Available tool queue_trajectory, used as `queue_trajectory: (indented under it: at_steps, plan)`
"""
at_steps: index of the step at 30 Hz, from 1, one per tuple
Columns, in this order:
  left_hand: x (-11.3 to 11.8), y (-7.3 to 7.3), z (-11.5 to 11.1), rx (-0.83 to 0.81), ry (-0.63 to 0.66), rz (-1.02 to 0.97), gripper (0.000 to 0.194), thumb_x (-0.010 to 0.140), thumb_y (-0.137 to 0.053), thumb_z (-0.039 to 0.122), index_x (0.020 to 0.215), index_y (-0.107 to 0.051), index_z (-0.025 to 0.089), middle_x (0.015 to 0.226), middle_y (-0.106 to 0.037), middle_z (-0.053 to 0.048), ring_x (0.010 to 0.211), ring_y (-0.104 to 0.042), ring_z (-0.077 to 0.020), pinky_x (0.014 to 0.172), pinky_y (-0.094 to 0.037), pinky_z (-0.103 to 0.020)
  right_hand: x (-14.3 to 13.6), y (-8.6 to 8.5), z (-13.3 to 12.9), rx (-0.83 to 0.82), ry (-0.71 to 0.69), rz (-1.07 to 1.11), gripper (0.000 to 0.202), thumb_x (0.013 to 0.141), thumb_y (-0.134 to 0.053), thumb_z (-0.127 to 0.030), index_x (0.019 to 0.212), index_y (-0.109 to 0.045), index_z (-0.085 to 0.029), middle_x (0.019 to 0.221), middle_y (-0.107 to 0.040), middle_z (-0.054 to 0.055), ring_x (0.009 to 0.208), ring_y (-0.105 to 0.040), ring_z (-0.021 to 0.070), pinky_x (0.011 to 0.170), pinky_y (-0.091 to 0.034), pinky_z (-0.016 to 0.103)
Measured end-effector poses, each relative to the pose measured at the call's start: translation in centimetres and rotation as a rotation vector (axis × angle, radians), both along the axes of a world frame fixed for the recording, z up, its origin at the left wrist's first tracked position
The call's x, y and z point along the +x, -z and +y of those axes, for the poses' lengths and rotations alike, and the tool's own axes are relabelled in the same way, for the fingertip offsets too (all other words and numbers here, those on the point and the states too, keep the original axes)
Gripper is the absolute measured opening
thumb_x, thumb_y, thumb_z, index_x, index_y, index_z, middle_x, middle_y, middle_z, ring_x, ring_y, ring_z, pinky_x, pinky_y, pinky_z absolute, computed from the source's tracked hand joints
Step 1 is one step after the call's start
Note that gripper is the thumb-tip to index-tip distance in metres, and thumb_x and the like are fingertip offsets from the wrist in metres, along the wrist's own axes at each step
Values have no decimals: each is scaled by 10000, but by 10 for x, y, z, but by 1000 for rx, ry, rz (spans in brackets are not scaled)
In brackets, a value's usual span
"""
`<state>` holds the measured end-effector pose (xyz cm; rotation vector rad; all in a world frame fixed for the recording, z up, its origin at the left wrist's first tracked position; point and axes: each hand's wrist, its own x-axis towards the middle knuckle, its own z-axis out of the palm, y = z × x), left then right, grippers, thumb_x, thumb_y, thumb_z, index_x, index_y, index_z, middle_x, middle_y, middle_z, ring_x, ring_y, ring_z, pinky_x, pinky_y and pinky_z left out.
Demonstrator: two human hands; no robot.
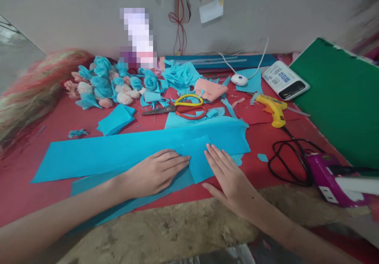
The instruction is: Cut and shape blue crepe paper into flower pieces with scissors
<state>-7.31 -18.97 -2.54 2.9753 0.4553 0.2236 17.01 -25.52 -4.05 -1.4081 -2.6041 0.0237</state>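
Flat on blue crepe paper, my left hand (161, 169) has its fingers stretched out, the tips touching the left side of a folded blue paper piece (199, 165). My right hand (226, 173) lies open from the other side, fingertips on that piece's right edge and thumb apart. Under the folded piece runs a long blue paper strip (109, 153). A darker blue sheet (185, 183) shows beneath, partly covered by my left hand and forearm. Scissors (174, 108) with one yellow and one red handle lie beyond the strip.
Several blue, pink and white paper flowers (102, 80) pile up at back left, near cut blue squares (117, 118). On the right are a yellow glue gun (275, 108), its black cord (275, 159), a purple power socket (324, 181), a white device (284, 80) and a green board (334, 102).
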Motion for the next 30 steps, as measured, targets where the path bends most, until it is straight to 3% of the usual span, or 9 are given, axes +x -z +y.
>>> queue_trajectory:
  at_steps: [12,16,25,30]
  plan:
    - [2,-1,1,16,8,100,442,895,-334,211,1332,-329,149,1352,-432,-70,1149,-447,-219,1000,-299,-376,6,1,2,4,-30,-30,643,878,-351,-455,1343,-291,-15,1436,-207,151,1333,-170,248,1054,-300,440]
    - [2,-3,2,20,25,103,442,894,-332,223,1328,-336,140,1340,-442,-84,1143,-449,-218,991,-303,-377,7,1,11,32,-7,-7,615,889,-328,-440,1315,-333,3,1414,-261,167,1326,-194,247,1044,-312,440]
    - [3,-4,2,0,14,127,448,892,-329,223,1331,-328,133,1361,-419,-69,1137,-440,-226,993,-286,-375,6,-3,27,-10,-20,-20,694,867,-335,-511,1311,-325,21,1423,-215,198,1337,-135,259,1072,-261,441]
    - [3,-4,1,-3,8,115,449,890,-340,223,1329,-329,134,1353,-427,-73,1139,-442,-229,990,-294,-382,2,1,34,-10,20,2,722,859,-310,-536,1290,-349,43,1403,-245,233,1318,-192,293,1047,-302,448]
